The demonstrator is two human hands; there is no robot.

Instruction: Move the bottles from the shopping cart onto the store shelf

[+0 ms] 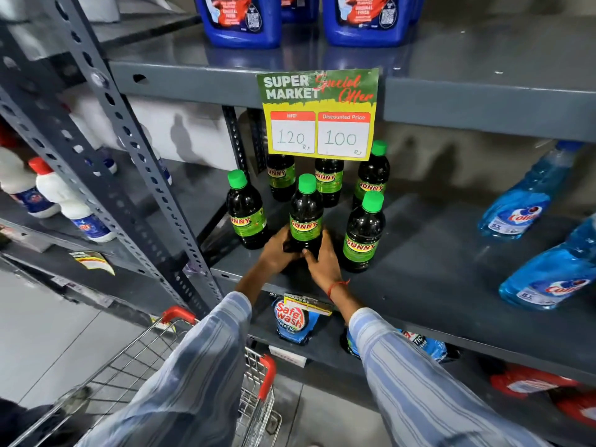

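Observation:
Several dark Sunny bottles with green caps and green labels stand on the grey store shelf (435,269). The middle front bottle (305,217) stands upright near the shelf's front edge. My left hand (280,253) wraps its base from the left, and my right hand (322,259) holds the base from the right. Another bottle (245,209) stands to its left and one (363,232) to its right. Three more stand behind, partly hidden by a price sign (319,116). The wire shopping cart (145,359) with red corners is at lower left; my left sleeve hides most of its inside.
Blue spray bottles (516,204) lie tilted at the shelf's right end. Blue jugs (240,21) stand on the shelf above. A perforated grey upright (154,188) rises at left, with white bottles (69,201) beyond it. Detergent pouches (292,321) sit on the shelf below.

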